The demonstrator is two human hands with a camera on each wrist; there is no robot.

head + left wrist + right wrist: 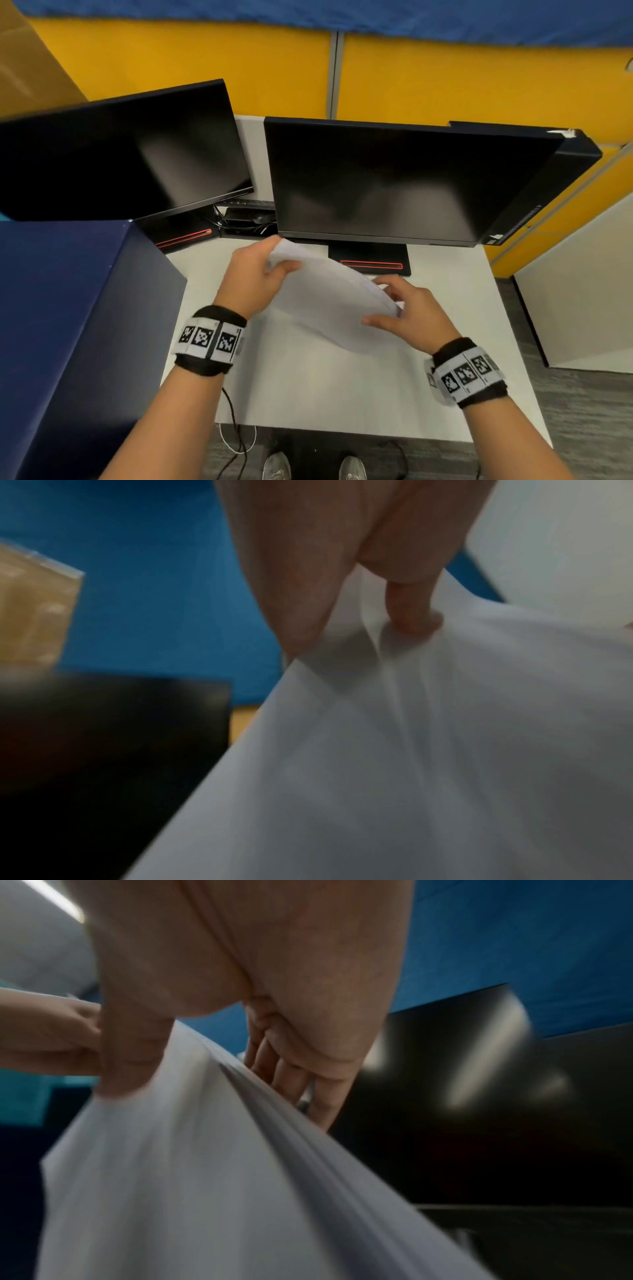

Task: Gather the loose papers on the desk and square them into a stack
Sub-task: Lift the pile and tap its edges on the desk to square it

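Head view: a sheaf of white papers (329,294), bowed upward and blurred, is held above the white desk (342,394) at centre frame. The left hand (251,279) pinches the sheaf's corner at 11 o'clock, and the right hand (411,315) grips its edge at 4 o'clock with curled fingers. Two dark monitors (394,185) stand at 12 and 10 o'clock; a dark blue box (68,325) lies at 9 o'clock.

The sheaf of white papers (329,301) is held above the flat white desk (342,394), between the left hand (253,277) and the right hand (411,315). Behind it stands the right-hand black flat monitor (394,181); the left-hand black flat monitor (120,154) stands behind the tall dark-blue box (68,325).
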